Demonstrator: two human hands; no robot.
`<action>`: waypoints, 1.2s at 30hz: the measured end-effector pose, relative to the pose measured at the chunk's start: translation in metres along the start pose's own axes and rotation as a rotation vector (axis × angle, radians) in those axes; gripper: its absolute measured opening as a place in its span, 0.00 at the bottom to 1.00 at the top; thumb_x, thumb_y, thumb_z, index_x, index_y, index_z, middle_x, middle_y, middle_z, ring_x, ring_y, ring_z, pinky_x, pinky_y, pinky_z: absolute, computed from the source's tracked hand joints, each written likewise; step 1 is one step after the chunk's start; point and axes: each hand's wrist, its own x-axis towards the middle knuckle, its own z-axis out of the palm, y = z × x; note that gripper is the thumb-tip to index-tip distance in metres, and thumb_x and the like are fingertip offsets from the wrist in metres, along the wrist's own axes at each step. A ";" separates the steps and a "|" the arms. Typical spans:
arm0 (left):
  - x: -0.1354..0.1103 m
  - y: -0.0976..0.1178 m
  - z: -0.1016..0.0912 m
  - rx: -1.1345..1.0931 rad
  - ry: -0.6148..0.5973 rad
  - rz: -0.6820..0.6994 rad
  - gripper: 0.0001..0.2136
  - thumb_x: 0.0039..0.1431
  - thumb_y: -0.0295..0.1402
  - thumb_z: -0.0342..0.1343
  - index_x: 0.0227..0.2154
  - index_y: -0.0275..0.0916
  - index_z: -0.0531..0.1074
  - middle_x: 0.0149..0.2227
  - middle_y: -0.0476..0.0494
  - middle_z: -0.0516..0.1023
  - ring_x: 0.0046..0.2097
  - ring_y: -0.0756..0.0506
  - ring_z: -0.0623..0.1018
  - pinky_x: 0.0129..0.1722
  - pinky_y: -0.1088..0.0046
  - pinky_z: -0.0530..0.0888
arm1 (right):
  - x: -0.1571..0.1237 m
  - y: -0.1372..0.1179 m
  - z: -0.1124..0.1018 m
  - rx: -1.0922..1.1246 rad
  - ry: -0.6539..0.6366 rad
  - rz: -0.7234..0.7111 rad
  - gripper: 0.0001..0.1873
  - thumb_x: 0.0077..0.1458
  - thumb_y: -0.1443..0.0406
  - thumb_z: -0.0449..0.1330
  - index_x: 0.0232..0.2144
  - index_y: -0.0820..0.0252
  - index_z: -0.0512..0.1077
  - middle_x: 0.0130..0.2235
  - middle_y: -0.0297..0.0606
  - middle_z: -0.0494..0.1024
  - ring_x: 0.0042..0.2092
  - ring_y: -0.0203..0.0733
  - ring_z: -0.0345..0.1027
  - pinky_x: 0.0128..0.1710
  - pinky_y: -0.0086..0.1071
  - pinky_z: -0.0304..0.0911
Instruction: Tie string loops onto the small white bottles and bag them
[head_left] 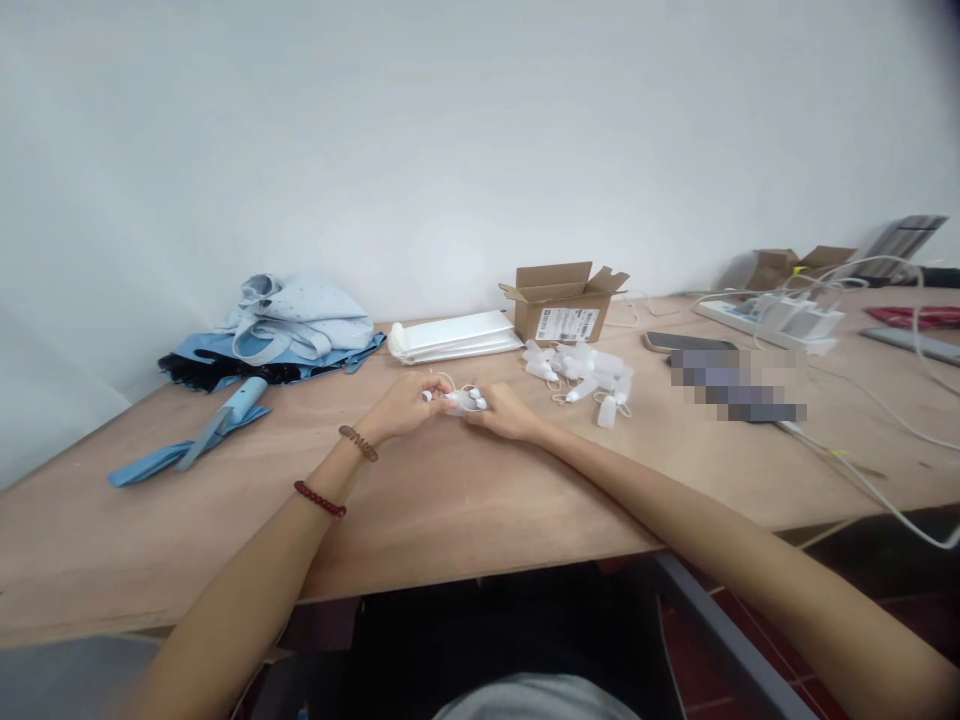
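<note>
Small translucent plastic bottles (465,400) with white caps are between my two hands, just above the wooden table or on it. My left hand (405,405) is closed, its thumb and fingers pinching one with a white cap near the fingertips. Closed too, my right hand (502,412) grips bottle tops at the other side; fingers hide how many. A thin white cord loop shows above them. To the right lies a loose pile of similar bottles (581,365), several with cord loops.
An open cardboard box (566,305) stands behind the pile, beside white padded packets (457,335). Leftward lie a pale blue cloth bag (300,315) and a folded blue umbrella (225,415). A phone (686,342), a power strip (772,325) and white cables occupy the right.
</note>
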 end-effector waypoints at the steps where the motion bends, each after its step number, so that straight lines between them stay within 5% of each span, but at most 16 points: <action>1: 0.000 -0.002 -0.001 -0.007 -0.017 0.000 0.11 0.53 0.39 0.53 0.29 0.36 0.74 0.29 0.48 0.74 0.31 0.49 0.68 0.32 0.75 0.62 | 0.000 0.000 0.000 0.002 0.001 0.012 0.04 0.47 0.66 0.59 0.28 0.62 0.69 0.28 0.31 0.72 0.29 0.35 0.61 0.30 0.27 0.50; 7: -0.001 -0.015 0.003 -0.052 -0.041 -0.085 0.15 0.53 0.44 0.53 0.27 0.36 0.75 0.28 0.48 0.74 0.30 0.50 0.68 0.31 0.75 0.62 | -0.001 -0.001 0.001 0.007 0.020 0.032 0.04 0.47 0.67 0.59 0.29 0.62 0.69 0.29 0.32 0.73 0.31 0.36 0.63 0.31 0.27 0.51; 15: 0.004 -0.025 0.022 -0.336 -0.079 -0.467 0.22 0.54 0.51 0.50 0.17 0.37 0.67 0.14 0.55 0.52 0.16 0.54 0.54 0.17 0.76 0.50 | -0.003 0.000 0.004 -0.069 0.047 0.026 0.10 0.48 0.66 0.59 0.36 0.62 0.69 0.34 0.38 0.77 0.34 0.40 0.67 0.31 0.28 0.53; 23: 0.003 -0.012 0.011 -0.106 -0.019 -0.210 0.16 0.53 0.45 0.52 0.23 0.36 0.72 0.18 0.53 0.60 0.23 0.52 0.59 0.22 0.76 0.55 | -0.005 0.002 0.005 -0.224 0.027 0.082 0.14 0.51 0.64 0.58 0.42 0.62 0.67 0.38 0.45 0.78 0.38 0.46 0.71 0.32 0.29 0.53; 29: 0.003 -0.013 0.018 -0.073 0.031 -0.318 0.25 0.58 0.51 0.44 0.19 0.35 0.70 0.17 0.51 0.59 0.22 0.51 0.59 0.22 0.74 0.55 | -0.006 -0.002 0.003 -0.261 0.021 0.089 0.14 0.51 0.65 0.58 0.42 0.61 0.66 0.38 0.44 0.78 0.38 0.46 0.71 0.31 0.29 0.51; 36: 0.002 -0.010 0.012 -0.046 -0.075 -0.137 0.18 0.55 0.48 0.50 0.23 0.37 0.69 0.24 0.49 0.67 0.27 0.50 0.65 0.27 0.75 0.61 | -0.007 -0.005 0.001 -0.280 -0.005 0.069 0.17 0.52 0.65 0.58 0.45 0.62 0.66 0.43 0.47 0.78 0.41 0.47 0.71 0.34 0.30 0.53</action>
